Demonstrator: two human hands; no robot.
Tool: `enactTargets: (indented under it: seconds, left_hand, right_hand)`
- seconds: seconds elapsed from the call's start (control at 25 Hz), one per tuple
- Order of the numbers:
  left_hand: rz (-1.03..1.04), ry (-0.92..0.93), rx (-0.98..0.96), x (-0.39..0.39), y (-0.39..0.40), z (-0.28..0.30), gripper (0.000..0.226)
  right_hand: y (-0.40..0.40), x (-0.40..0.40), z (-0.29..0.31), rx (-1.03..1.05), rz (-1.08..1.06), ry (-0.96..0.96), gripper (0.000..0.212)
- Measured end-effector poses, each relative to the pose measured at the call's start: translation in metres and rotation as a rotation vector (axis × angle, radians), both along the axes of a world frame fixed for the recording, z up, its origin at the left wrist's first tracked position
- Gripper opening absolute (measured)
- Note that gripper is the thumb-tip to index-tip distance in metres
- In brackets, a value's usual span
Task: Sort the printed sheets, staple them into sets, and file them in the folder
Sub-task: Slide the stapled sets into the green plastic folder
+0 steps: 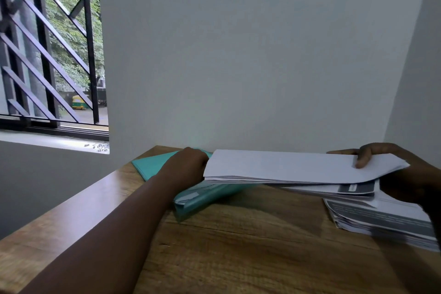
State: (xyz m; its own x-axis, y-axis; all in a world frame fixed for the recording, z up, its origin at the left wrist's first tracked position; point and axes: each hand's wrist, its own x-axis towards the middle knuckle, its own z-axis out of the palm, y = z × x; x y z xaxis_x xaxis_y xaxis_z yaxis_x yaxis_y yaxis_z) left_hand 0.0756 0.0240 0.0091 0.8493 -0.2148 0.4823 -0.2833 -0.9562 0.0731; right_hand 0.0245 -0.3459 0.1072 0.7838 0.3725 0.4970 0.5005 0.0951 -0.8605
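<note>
Holding a bundle of sheets (286, 167) level above the tabletop (238, 246), blank white side up, one end in each of the hands. Left hand (188, 164) curled round the bundle's left end, fingers hidden behind the paper. Right hand (386, 169) gripping the right end, thumb lying flat on the top sheet, fingers tucked beneath. Bundle's right part sagging slightly, printed grey blocks showing on the lower pages. Lying under the bundle's left end, a teal folder (167, 162), flat on the tabletop, with a printed page poking out along its near edge. Resting at the right, below the right hand, a thick stack of printed paper (381, 222), edges fanned, dark header bands on the top page. Wooden tabletop pushed into a corner of pale grey walls (238, 55). Beyond the left wall, a window (47, 55) with dark diagonal bars, green trees and a small yellow vehicle (78, 102) outside. Scattered on the sill (47, 141), a few small dark bits, too tiny to identify.
</note>
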Motion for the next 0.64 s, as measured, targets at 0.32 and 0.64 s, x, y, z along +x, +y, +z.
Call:
enactTargets:
  seconds: [0.32, 0.64]
  left_hand:
    - [0.132, -0.18, -0.323, -0.001, 0.001, 0.008, 0.025]
    - [0.074, -0.261, -0.244, -0.008, -0.021, 0.006, 0.025]
  right_hand:
    - [-0.023, 0.008, -0.047, -0.188, -0.198, 0.232, 0.057]
    - [0.016, 0.007, -0.051, -0.221, -0.209, 0.269, 0.059]
